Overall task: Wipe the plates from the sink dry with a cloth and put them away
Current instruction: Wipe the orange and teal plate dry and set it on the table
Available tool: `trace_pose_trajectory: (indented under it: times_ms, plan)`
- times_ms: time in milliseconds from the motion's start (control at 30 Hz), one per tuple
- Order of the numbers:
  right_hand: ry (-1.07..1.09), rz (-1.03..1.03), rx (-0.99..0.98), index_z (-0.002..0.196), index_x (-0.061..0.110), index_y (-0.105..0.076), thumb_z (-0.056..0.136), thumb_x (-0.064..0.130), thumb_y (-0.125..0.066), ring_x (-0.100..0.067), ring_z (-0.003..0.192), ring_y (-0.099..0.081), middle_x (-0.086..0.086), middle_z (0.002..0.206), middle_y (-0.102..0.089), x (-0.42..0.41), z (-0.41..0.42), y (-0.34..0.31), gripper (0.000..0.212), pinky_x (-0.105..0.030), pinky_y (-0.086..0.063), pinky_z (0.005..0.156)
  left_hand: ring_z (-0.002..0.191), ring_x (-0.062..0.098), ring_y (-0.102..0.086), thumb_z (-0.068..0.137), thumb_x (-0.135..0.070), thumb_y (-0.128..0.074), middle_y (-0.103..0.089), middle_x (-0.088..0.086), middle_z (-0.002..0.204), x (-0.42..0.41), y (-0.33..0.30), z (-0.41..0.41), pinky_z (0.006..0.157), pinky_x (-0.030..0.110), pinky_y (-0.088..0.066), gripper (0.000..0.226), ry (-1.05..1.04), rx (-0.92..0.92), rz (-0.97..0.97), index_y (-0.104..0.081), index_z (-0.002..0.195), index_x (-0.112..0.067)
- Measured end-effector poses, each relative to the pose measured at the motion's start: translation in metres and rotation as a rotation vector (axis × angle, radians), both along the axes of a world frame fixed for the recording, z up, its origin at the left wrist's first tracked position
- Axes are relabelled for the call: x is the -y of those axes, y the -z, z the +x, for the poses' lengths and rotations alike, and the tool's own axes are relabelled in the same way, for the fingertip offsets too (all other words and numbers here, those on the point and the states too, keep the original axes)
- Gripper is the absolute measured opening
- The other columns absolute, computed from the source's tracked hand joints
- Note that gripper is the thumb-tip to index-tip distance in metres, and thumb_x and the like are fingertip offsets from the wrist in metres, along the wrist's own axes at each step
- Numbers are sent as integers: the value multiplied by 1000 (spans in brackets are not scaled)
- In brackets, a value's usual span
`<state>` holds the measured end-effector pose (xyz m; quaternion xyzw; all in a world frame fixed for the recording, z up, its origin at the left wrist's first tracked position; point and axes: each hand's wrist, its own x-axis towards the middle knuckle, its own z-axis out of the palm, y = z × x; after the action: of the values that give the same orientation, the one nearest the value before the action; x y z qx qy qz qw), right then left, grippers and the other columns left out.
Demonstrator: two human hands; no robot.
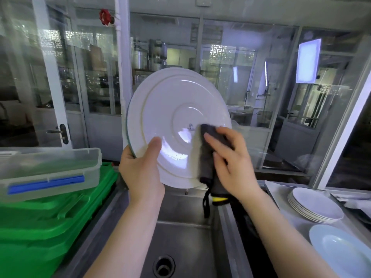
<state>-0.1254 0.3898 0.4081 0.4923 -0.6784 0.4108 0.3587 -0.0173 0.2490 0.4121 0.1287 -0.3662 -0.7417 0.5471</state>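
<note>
Above the steel sink [180, 233], white plate [176, 125] held upright, underside showing, left hand [140, 169] grip clamped on its rim, fingers hidden behind, right hand [230, 161] grip pressing dark cloth [208, 157], motion-blurred, against it.

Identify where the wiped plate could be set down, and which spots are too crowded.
Free: the counter strip left of the white plate stack and the blue plate; the sink basin around the drain. Crowded: the left, under green crates.
</note>
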Motion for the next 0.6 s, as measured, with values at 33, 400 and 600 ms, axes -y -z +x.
trace_pose_trajectory:
  times_ms: [33,400,600]
  plan:
    - [27,-19,18,127,6,-60,85,-11,-52,-28,127,-43,-20,132,-44,0,-3,-6,45,-22,-28,112,79,14,-72,73,-11,-79,-76,-4,82,-1,0,2,74,34,-58,18,0,16,-21,-68,79,-23]
    - [10,-39,-93,125,6,-61,88,-7,-51,-29,128,-46,-15,133,-50,11,7,-25,41,-27,-32,112,58,11,-62,58,-21,-76,-67,-9,62,-9,-7,14,54,25,-51,14,-12,116,-164,-65,58,-31]
    - [1,-117,-6,136,10,-46,87,4,-53,-31,142,-28,-11,147,-35,18,36,15,49,-53,-27,114,56,9,-62,57,-21,-76,-68,-8,61,-7,-6,18,51,23,-50,17,-22,124,-269,-65,60,-35]
